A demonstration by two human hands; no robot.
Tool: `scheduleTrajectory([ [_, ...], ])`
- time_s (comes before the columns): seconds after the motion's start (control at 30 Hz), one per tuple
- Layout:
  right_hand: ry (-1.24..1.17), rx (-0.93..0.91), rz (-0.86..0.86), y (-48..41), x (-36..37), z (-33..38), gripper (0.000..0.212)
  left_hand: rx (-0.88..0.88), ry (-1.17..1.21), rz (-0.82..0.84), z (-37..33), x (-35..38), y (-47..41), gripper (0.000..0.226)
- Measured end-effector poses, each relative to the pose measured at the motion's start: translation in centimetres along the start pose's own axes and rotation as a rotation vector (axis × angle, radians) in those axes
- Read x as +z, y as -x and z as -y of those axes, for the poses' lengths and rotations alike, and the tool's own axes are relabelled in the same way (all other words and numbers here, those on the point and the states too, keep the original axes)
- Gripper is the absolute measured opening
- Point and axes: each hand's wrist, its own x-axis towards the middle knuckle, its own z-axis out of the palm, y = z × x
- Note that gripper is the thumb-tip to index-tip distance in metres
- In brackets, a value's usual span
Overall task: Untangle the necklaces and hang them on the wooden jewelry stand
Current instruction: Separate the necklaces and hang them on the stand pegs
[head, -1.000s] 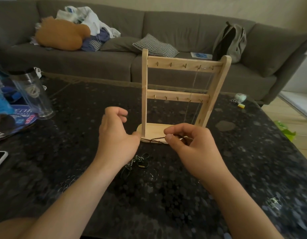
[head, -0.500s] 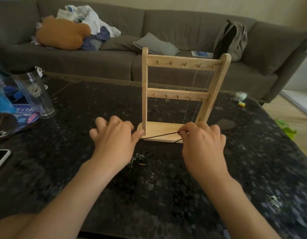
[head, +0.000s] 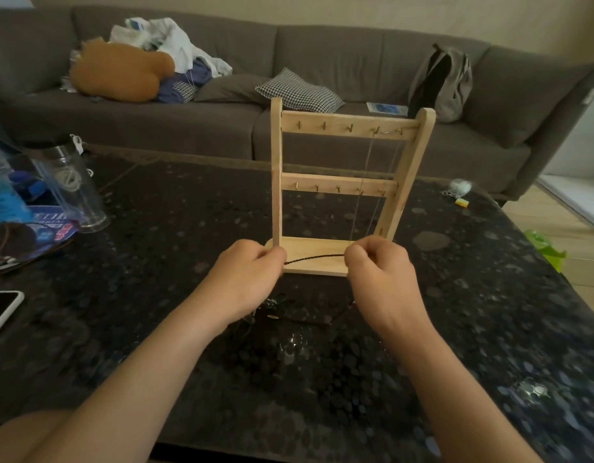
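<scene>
Left hand (head: pixel 245 279), centre of frame: fingers curled, pinching 1 end of a dark braided cord necklace (head: pixel 314 257). Right hand (head: pixel 379 272), just right of centre: fingers curled, pinching the other end of the visible span. The cord runs nearly taut between the 2 hands, in front of the base of the wooden jewelry stand (head: pixel 339 123). 1 second ago the left hand was loose and off the cord; it has since closed on it and the span has drawn straight. Judgement: this length is worked free. The remaining tangle (head: pixel 272 310) lies on the dark table (head: pixel 472 312) below the hands, and whether the cord's trailing part is clear of it cannot be told. Thin chains (head: pixel 369 155) already hang from the stand's top bar, right side.
</scene>
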Motion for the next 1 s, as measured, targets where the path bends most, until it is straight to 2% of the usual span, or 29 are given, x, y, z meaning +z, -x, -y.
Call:
scheduleTrajectory([
  [0.1, -0.025, -0.075, 0.068, 0.1, 0.4, -0.3, 0.008, 0.053, 0.148, 0.073, -0.5, 0.0, 0.3, 0.043],
  [0.27, -0.025, -0.243, 0.267, 0.5, 0.9, -0.6, 0.035, 0.105, 0.304, 0.229, -0.4, 0.1, 0.0, 0.042],
  [0.33, -0.050, -0.282, 0.291, 0.5, 1.1, -0.6, 0.028, 0.113, 0.347, 0.254, -0.6, -0.1, 0.1, 0.044],
  [0.43, 0.027, -0.381, 0.162, 0.1, 1.0, -0.9, 0.008, 0.114, 0.366, 0.191, -1.0, -0.7, 0.5, 0.046],
  [0.5, 0.068, -0.392, 0.055, -0.1, 0.8, -0.9, 0.008, 0.080, 0.418, 0.121, -1.3, -1.0, 0.7, 0.044],
  [0.7, -0.080, -0.195, -0.198, -0.5, 0.8, -0.8, 0.009, 0.080, 0.837, 0.121, -1.3, -1.4, 0.7, 0.035],
  [0.77, -0.112, -0.106, -0.191, -0.5, 0.7, -0.6, 0.013, 0.115, 0.819, 0.137, -1.4, -1.4, 0.7, 0.034],
  [0.83, -0.071, -0.074, -0.151, -0.4, 0.6, -0.5, 0.023, 0.163, 0.691, 0.145, -1.2, -1.3, 0.6, 0.036],
  [0.93, 0.028, -0.133, -0.053, 0.1, 0.6, -0.4, 0.036, 0.243, 0.456, 0.161, -1.0, -1.1, 0.8, 0.040],
  [1.0, 0.013, -0.185, 0.015, 0.2, 0.8, -0.4, 0.037, 0.271, 0.388, 0.170, -1.2, -0.9, 1.1, 0.041],
])
